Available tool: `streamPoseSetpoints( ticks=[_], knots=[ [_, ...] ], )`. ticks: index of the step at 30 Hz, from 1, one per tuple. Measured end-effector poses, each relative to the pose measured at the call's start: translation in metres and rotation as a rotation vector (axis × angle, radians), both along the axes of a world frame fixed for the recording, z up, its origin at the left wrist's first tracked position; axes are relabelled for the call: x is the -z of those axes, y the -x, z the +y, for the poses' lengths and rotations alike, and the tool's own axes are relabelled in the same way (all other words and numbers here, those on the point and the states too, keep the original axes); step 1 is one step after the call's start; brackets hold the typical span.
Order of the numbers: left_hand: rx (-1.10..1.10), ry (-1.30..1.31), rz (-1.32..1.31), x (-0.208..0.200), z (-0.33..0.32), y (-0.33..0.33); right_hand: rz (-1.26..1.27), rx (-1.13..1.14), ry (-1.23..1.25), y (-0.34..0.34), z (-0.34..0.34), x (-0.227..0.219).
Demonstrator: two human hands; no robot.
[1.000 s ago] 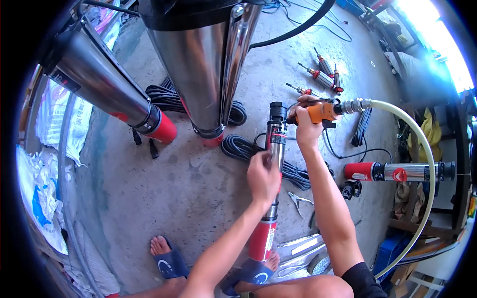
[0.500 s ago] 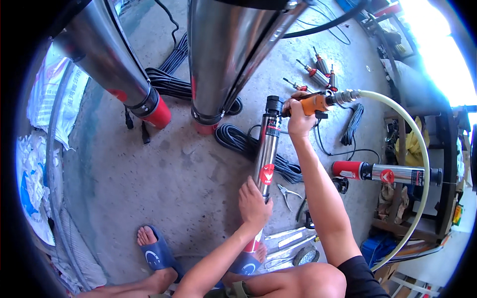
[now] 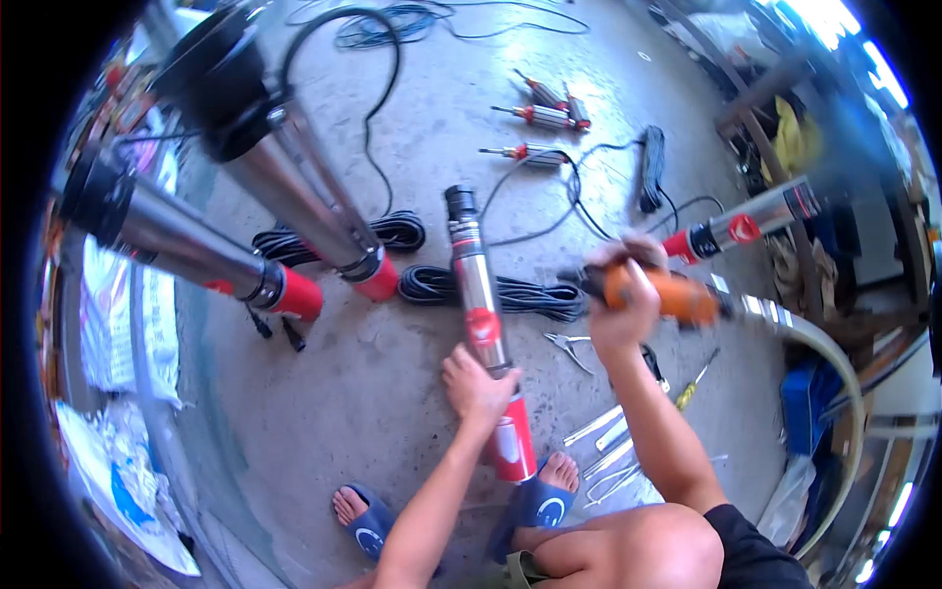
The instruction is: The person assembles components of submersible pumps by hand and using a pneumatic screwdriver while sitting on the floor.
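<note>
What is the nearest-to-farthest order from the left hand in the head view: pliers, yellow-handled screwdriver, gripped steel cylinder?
1. Steel cylinder: gripped by the left hand.
2. Pliers: on the floor, to its right.
3. Yellow-handled screwdriver: farther right.

Hands: two, comprising one left hand (image 3: pixel 478 386) and one right hand (image 3: pixel 628 311). Feet (image 3: pixel 350 504): two. Sandals (image 3: pixel 368 525): two, one per foot. Pumps (image 3: pixel 476 285): four in total; two at the left, one at the left hand and one at the right. Rotors (image 3: pixel 543 116): four, of which three form a cluster and one lies apart. Air tool (image 3: pixel 682 297): one. Hose (image 3: pixel 857 417): one. Pliers (image 3: pixel 569 341): one pair. Screwdriver (image 3: pixel 686 395): one. Plugs (image 3: pixel 295 337): two. Black coils (image 3: pixel 540 297): three at minimum; the turns visible on both sides of one standing pump may belong to one coil or two. Metal strips (image 3: pixel 593 426): several; overlap and blur prevent an exact count.
</note>
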State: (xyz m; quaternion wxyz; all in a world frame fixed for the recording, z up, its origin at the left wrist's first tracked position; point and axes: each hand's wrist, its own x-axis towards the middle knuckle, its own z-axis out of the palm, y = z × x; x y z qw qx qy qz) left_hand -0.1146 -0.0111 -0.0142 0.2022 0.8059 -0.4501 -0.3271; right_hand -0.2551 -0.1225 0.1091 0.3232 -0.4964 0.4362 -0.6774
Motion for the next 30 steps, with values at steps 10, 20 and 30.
streamPoseSetpoints(
  ticks=[10, 20, 30],
  knots=[
    [-0.040, -0.095, -0.040, -0.019, 0.002, -0.032, -0.779, 0.418, -0.950, 0.053, 0.291, 0.069],
    [0.024, -0.094, 0.150, -0.017, -0.002, -0.050, -1.191, 0.222, -1.659, 0.097, 0.383, 0.122],
    [0.023, -0.113, 0.500, -0.002, 0.020, -0.012, -1.591, 0.109, -1.811, 0.132, 0.387, 0.137]
  ],
)
